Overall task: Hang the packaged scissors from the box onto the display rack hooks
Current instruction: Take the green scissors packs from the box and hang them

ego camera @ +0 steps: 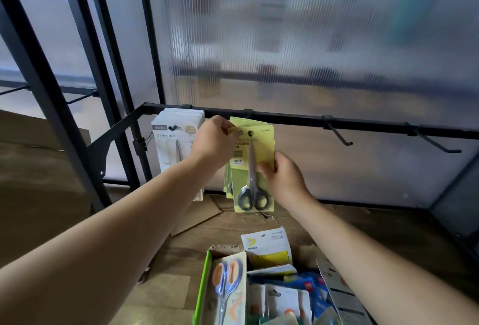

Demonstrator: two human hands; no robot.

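Note:
A yellow-green card with black-handled scissors (252,169) hangs at a hook on the black rack bar (293,119), in front of several like cards. My left hand (213,140) pinches the card's top left corner beside its hanging hole. My right hand (281,171) grips the card's right edge at mid-height. A stack of white scissors packs (172,140) hangs on the hook to the left. The open box (204,280) at the bottom holds several more packs, among them blue-and-orange scissors (226,283).
Two bare black hooks (339,135) (438,143) stick out of the bar to the right. A ribbed translucent panel backs the rack. Flat cardboard (199,215) lies on the wooden floor under the cards. A black frame post (51,106) stands at left.

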